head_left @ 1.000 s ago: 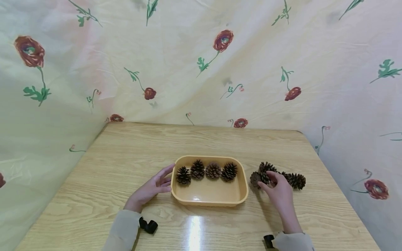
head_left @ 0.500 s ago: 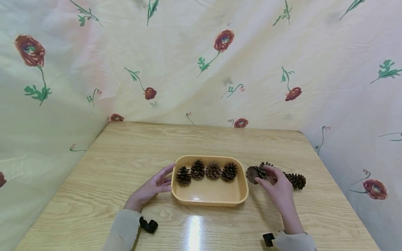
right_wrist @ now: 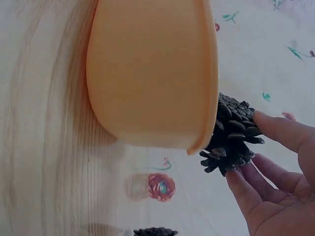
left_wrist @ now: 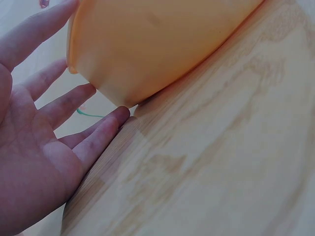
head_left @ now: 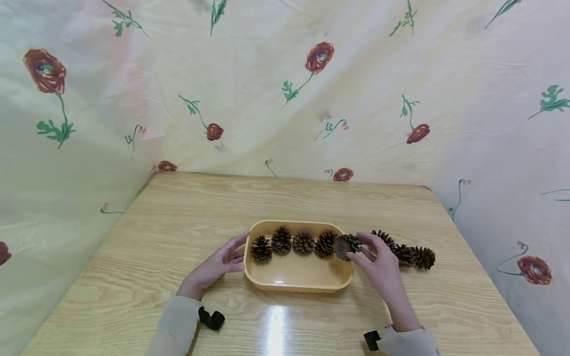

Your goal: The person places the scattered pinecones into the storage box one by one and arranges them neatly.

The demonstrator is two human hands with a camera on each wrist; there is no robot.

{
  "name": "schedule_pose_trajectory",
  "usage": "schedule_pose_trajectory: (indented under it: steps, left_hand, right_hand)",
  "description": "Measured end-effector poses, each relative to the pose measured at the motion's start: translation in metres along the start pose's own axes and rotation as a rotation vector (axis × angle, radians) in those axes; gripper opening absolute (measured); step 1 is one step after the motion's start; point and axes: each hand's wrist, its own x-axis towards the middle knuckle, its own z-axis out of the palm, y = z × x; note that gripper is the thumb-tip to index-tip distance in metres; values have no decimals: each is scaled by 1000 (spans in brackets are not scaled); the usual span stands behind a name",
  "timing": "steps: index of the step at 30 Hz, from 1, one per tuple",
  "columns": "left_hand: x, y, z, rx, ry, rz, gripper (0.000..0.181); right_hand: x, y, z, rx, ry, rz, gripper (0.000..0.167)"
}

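Bristly pine cone [head_left: 345,247] held above right rim of yellow tray [head_left: 296,288], fingertips only

Through the head camera, I watch the right hand [head_left: 380,264] hold a brown pine cone over the tray's right edge, just beside the rightmost of four cones [head_left: 281,240] lined along the tray's far side. The right wrist view puts it above the rim, the tray's wall hiding part of it. I judge it light and stiff, with rough scales that should resist slipping but could snap if squeezed hard. I would take hold across its broad middle, as here, pressing little and keeping the scale tips clear of the rim.

The right hand reaches in from the near right, thumb on the cone's near side and fingers on its far side, parted only by the cone's width. The palm stands off to the right, not touching it in the wrist view.

At the tray's left end, the left hand [head_left: 213,269] has its fingers spread and loosely extended, gripping nothing. Its tips meet the wall near the far-left corner; I cannot tell how firmly they press. On the wooden table [head_left: 133,277] at right, more cones [head_left: 424,258] lie bunched beyond the right hand, partly hidden by it.
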Motion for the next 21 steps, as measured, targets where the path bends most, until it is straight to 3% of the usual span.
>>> schedule_pose_trajectory:
  steps: [21]
  left_hand:
    - [1,-1,0,-2,11,4,83]
  right_hand:
    - [1,-17,38,107,-59,-59,51]
